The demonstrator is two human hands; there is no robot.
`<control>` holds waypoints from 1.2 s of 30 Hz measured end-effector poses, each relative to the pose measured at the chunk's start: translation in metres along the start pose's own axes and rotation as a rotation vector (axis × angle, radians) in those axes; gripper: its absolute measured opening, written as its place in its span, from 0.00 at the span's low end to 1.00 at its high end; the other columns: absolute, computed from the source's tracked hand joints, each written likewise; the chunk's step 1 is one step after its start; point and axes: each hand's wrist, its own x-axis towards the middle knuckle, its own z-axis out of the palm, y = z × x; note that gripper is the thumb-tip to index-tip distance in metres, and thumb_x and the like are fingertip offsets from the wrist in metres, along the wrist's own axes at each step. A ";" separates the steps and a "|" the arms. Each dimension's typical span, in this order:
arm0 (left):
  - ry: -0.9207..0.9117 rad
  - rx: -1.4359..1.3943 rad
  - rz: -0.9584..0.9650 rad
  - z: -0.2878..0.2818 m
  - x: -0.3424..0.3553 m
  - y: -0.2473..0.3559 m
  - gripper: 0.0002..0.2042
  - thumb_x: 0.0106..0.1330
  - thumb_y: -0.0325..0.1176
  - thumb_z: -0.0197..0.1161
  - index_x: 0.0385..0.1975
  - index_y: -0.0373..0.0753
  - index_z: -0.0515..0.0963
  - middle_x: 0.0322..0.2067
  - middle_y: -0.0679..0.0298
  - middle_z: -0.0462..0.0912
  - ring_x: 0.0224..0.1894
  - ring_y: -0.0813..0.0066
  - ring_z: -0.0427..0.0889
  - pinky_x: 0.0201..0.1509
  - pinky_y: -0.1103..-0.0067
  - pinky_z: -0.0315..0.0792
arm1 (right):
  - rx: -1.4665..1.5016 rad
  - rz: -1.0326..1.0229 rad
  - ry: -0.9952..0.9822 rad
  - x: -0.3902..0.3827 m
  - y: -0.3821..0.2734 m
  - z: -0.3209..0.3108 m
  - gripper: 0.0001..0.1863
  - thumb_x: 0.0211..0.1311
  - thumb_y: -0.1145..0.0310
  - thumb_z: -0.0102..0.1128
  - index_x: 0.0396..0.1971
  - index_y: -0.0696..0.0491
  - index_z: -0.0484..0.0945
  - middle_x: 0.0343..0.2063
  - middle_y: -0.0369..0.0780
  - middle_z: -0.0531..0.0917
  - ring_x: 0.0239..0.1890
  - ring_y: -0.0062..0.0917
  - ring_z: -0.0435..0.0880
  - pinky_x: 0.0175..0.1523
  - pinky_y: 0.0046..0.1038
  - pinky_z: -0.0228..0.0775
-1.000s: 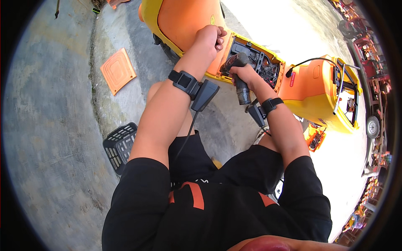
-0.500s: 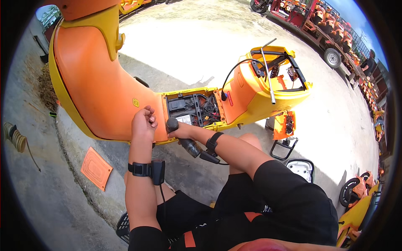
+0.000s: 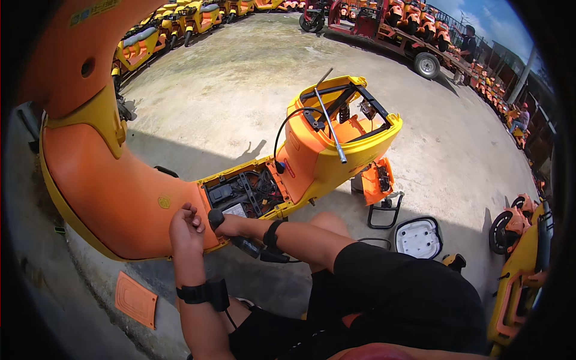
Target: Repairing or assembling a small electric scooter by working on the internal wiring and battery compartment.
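My right hand grips a dark power drill beside the orange scooter; my left hand curls loosely, whether around anything I cannot tell.

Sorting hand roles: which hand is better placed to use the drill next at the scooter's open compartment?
Probably the right hand: it grips the drill and is nearer the open compartment. The left hand is by the orange bodywork, fingers curled, no tool visible in it.
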 end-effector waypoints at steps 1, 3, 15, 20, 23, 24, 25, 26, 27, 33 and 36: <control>-0.007 0.000 -0.004 -0.001 0.004 0.000 0.11 0.56 0.25 0.50 0.40 0.38 0.71 0.29 0.65 0.73 0.20 0.79 0.67 0.20 0.81 0.61 | 0.001 0.001 0.008 0.001 0.002 0.002 0.14 0.43 0.66 0.67 0.30 0.59 0.81 0.29 0.42 0.83 0.29 0.29 0.83 0.35 0.30 0.76; 0.025 0.008 -0.016 -0.003 0.010 -0.001 0.11 0.56 0.25 0.49 0.39 0.41 0.72 0.27 0.67 0.74 0.18 0.79 0.67 0.19 0.81 0.60 | -0.020 -0.002 0.009 0.004 0.004 0.006 0.16 0.42 0.63 0.66 0.30 0.59 0.81 0.30 0.43 0.84 0.32 0.30 0.84 0.38 0.30 0.76; -0.024 0.003 -0.038 0.006 0.009 -0.002 0.12 0.56 0.24 0.49 0.40 0.39 0.69 0.28 0.66 0.74 0.19 0.78 0.66 0.20 0.80 0.59 | -0.089 0.012 0.038 0.004 0.003 0.003 0.20 0.42 0.62 0.67 0.33 0.60 0.82 0.31 0.46 0.85 0.34 0.32 0.85 0.41 0.28 0.75; -0.024 0.023 -0.020 0.003 0.011 -0.003 0.11 0.56 0.24 0.49 0.40 0.38 0.69 0.27 0.65 0.73 0.20 0.77 0.66 0.21 0.80 0.59 | -0.165 -0.029 0.020 -0.001 -0.002 0.004 0.19 0.43 0.63 0.66 0.33 0.61 0.81 0.30 0.45 0.85 0.33 0.32 0.86 0.40 0.29 0.76; -0.009 0.040 -0.027 0.010 0.008 -0.003 0.10 0.56 0.24 0.49 0.39 0.39 0.70 0.27 0.66 0.73 0.20 0.78 0.66 0.21 0.81 0.59 | -0.126 -0.024 0.000 -0.001 0.000 0.002 0.19 0.44 0.64 0.65 0.34 0.61 0.81 0.30 0.45 0.85 0.32 0.31 0.86 0.37 0.29 0.78; -0.019 0.044 -0.034 0.011 0.009 -0.004 0.10 0.56 0.24 0.50 0.38 0.39 0.70 0.27 0.66 0.73 0.20 0.78 0.66 0.21 0.81 0.59 | -0.130 -0.029 -0.025 0.001 -0.001 0.000 0.18 0.45 0.64 0.65 0.35 0.61 0.80 0.30 0.44 0.85 0.30 0.30 0.86 0.35 0.30 0.78; -0.009 0.041 -0.027 0.010 0.008 -0.005 0.10 0.56 0.24 0.50 0.38 0.39 0.70 0.27 0.66 0.73 0.20 0.78 0.66 0.21 0.81 0.59 | -0.134 -0.031 -0.037 0.000 -0.002 0.001 0.18 0.45 0.64 0.65 0.35 0.61 0.80 0.30 0.44 0.85 0.30 0.30 0.86 0.35 0.30 0.78; 0.000 0.047 -0.030 0.010 0.008 -0.005 0.10 0.56 0.24 0.50 0.38 0.39 0.70 0.27 0.66 0.73 0.20 0.78 0.66 0.22 0.81 0.59 | -0.110 -0.020 -0.032 -0.002 -0.003 0.001 0.18 0.45 0.64 0.65 0.34 0.61 0.80 0.30 0.44 0.85 0.30 0.29 0.86 0.35 0.30 0.78; 0.009 0.052 -0.032 0.010 0.007 -0.005 0.10 0.56 0.24 0.50 0.38 0.40 0.70 0.27 0.66 0.73 0.20 0.79 0.66 0.22 0.81 0.59 | -0.086 -0.009 -0.027 -0.004 -0.004 0.002 0.18 0.45 0.64 0.65 0.34 0.61 0.80 0.29 0.44 0.85 0.30 0.29 0.86 0.35 0.30 0.78; 0.004 0.044 -0.013 0.012 0.005 -0.006 0.10 0.56 0.24 0.50 0.38 0.37 0.70 0.27 0.65 0.73 0.20 0.80 0.67 0.20 0.81 0.59 | -0.127 -0.030 0.005 -0.005 -0.003 0.002 0.18 0.45 0.64 0.65 0.33 0.62 0.80 0.29 0.45 0.85 0.30 0.29 0.85 0.38 0.28 0.76; 0.008 0.038 -0.013 0.006 0.008 -0.006 0.09 0.56 0.24 0.49 0.37 0.37 0.70 0.27 0.65 0.73 0.19 0.80 0.66 0.20 0.81 0.59 | -0.157 -0.040 -0.001 -0.007 -0.007 0.004 0.17 0.45 0.65 0.65 0.33 0.62 0.80 0.29 0.45 0.85 0.31 0.29 0.85 0.39 0.27 0.75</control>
